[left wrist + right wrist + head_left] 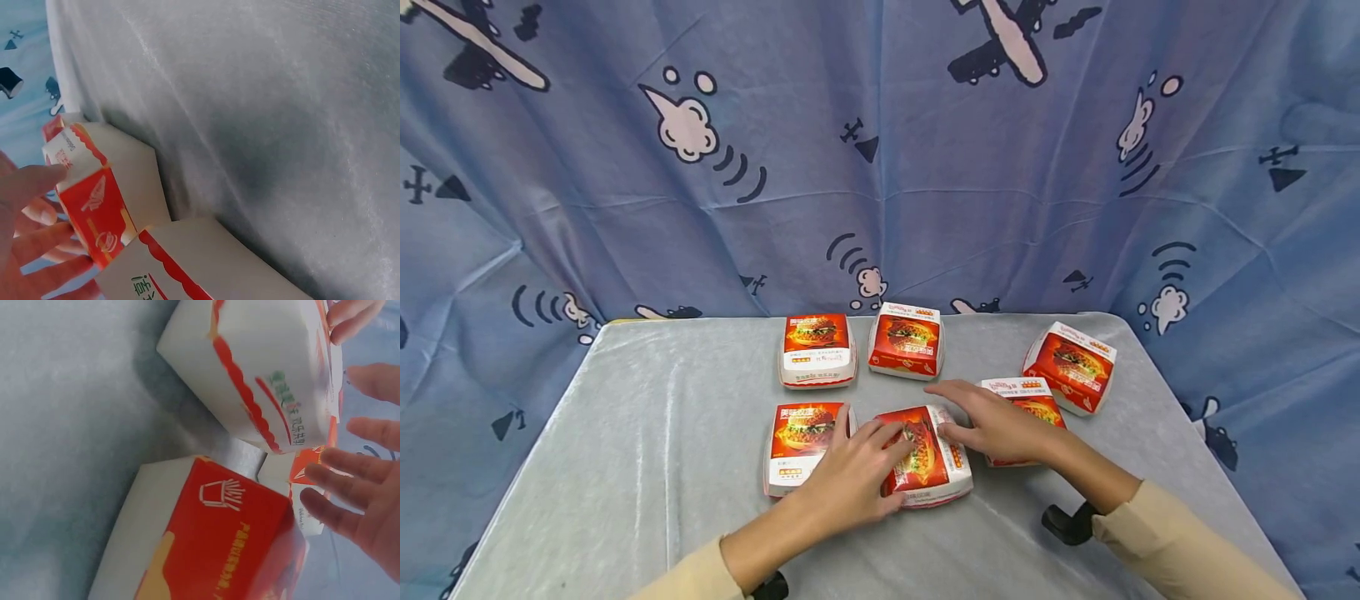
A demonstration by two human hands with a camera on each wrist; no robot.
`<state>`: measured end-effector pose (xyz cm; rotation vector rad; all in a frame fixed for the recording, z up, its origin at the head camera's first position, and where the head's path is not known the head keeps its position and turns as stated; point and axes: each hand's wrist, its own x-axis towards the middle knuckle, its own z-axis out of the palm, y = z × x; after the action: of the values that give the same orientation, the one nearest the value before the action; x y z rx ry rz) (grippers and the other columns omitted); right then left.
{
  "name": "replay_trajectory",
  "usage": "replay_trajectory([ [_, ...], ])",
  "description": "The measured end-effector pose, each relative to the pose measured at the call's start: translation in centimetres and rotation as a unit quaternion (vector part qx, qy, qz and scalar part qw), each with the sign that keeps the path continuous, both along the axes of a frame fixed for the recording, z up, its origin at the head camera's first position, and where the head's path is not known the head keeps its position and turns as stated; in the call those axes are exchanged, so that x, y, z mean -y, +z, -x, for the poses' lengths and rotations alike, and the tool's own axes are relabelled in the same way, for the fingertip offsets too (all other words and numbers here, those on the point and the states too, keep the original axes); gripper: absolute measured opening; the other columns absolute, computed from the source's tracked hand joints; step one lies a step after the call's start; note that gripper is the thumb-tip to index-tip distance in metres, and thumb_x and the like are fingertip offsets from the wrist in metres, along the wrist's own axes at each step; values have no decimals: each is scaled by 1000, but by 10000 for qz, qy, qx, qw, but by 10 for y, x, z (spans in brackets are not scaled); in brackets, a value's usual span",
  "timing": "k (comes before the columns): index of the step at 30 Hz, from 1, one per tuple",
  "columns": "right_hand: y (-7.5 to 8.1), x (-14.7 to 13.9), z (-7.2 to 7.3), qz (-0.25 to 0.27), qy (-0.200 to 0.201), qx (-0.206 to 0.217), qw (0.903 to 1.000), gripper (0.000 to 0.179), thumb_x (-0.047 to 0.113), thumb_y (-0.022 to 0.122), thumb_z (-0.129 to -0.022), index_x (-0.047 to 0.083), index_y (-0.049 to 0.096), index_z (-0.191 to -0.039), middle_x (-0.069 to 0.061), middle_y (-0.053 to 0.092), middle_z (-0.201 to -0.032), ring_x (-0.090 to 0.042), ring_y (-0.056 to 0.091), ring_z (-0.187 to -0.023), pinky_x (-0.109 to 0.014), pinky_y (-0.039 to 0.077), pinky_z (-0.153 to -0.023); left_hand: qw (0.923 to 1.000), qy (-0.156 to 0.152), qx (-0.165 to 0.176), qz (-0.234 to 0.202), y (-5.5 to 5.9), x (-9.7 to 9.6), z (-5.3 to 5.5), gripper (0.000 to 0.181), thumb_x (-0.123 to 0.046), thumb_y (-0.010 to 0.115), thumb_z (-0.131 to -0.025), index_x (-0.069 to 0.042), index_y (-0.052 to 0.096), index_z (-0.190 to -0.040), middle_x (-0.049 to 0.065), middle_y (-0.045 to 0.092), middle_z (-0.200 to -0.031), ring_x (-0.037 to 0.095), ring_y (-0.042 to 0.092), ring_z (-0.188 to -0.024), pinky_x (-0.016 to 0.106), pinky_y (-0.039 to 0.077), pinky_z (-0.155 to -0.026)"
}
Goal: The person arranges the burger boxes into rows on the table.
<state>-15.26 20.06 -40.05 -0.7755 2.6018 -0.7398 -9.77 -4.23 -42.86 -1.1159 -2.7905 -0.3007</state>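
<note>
A red and white burger box [921,454] lies front and centre in the head view, a burger printed on its lid. My left hand [850,475] reaches over its left side with fingers spread and the thumb near its front edge. From the right, my right hand [1003,421] stretches its fingers over the same box's right edge. Another burger box [793,475] stands to the left, partly behind my left fingers. One more box [1037,407] is partly covered by my right hand. In the right wrist view, the right hand's fingers [375,434] are extended and hold nothing.
Behind these, a burger box [816,360] and a second box [906,342] stand near the table's back edge. A tilted box [1070,367] sits at the back right. Grey cloth covers the table [595,467]; a blue patterned curtain [790,158] hangs behind it.
</note>
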Motion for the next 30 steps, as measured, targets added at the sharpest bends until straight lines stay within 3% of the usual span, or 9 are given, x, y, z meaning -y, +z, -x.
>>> replay_trajectory([
  [9, -4, -3, 4, 58, 161, 379, 9991, 52, 24, 63, -99, 5, 49, -145, -14, 55, -141, -31, 51, -130, -56, 39, -106, 9991, -84, 367, -169, 0, 4, 2, 50, -27, 79, -82, -21, 66, -130, 6, 59, -139, 26, 58, -121, 72, 28, -104],
  [18, -6, -5, -1, -141, 46, 270, 9995, 52, 26, 64, -97, 6, 51, -144, -10, 57, -139, -24, 55, -116, -54, 43, -103, 9985, -103, 500, -175, 2, 6, 5, 49, -15, 77, -83, -21, 66, -130, 6, 60, -138, 24, 66, -111, 70, 29, -105],
  [25, -8, -4, -4, -25, 102, 198, 9997, 56, 27, 65, -96, 8, 49, -146, -11, 52, -145, -30, 48, -134, -55, 38, -108, 9989, -138, 393, -203, 4, 7, 9, 46, -8, 76, -82, -21, 69, -126, 5, 65, -130, 23, 67, -105, 69, 34, -101],
  [30, -8, -5, -5, 86, 254, 382, 9989, 61, 31, 67, -95, 8, 47, -147, -11, 51, -146, -31, 46, -135, -56, 37, -108, 9987, -52, 455, -228, 7, 8, 11, 46, -6, 75, -83, -21, 68, -126, 7, 66, -128, 24, 67, -107, 68, 34, -102],
])
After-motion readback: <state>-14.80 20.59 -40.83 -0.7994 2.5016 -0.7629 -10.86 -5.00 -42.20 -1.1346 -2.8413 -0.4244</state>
